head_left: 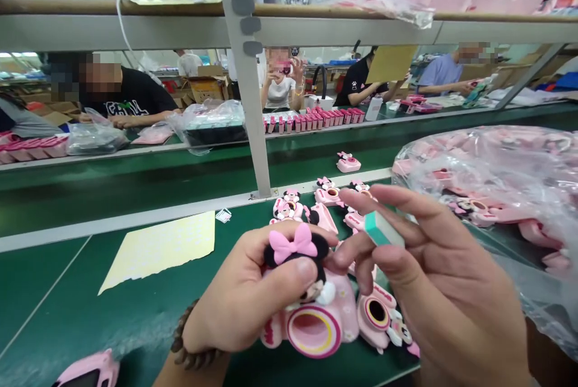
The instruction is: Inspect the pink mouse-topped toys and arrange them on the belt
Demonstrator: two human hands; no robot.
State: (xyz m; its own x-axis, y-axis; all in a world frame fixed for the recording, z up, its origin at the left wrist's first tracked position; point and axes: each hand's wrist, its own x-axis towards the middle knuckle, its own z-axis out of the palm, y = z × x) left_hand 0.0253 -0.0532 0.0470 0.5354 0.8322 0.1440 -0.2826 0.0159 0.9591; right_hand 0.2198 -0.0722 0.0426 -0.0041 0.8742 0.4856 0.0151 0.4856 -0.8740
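Observation:
My left hand grips a pink Minnie Mouse camera-shaped toy case, its black-and-pink bow head under my fingers. Between the thumb and fingers of my right hand is a small teal-and-white sanding block, held just right of the bow and apparently not touching it. Several similar pink cases lie in a loose heap on the green bench beneath and beyond my hands. One of them sits directly below my right hand, partly hidden by it.
A clear plastic bag of pink cases lies at the right. A pale yellow sheet lies to the left. A metal shelf upright and shelf cross ahead, and co-workers sit at the bench beyond among packed goods.

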